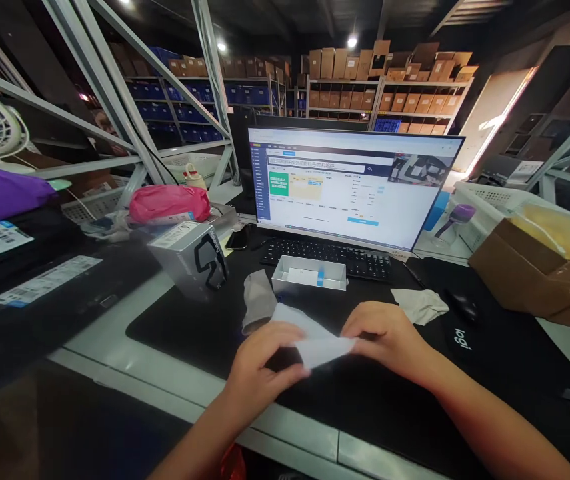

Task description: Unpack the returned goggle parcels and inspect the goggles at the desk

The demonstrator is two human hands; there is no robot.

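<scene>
My left hand (269,360) and my right hand (385,337) hold a folded white sheet (317,337) between them, low over the black desk mat (345,400). The left thumb and fingers grip its left side. At its right corner, the right fingers and thumb pinch it. Whether the sheet is paper or thin cloth I cannot tell. Just beyond lies a grey pouch (259,300), beside an uncovered, shallow white box (309,273) with a blue strip inside. Right of my right hand is a crumpled whitish cloth (419,305).
A grey printed box (189,260) stands at left near a phone (239,238) and a pink bundle (169,203). Behind the keyboard (329,257) rises a monitor (349,193). A mouse (461,305) and a cardboard box (539,273) are at right; labelled dark packages (55,287) lie at left.
</scene>
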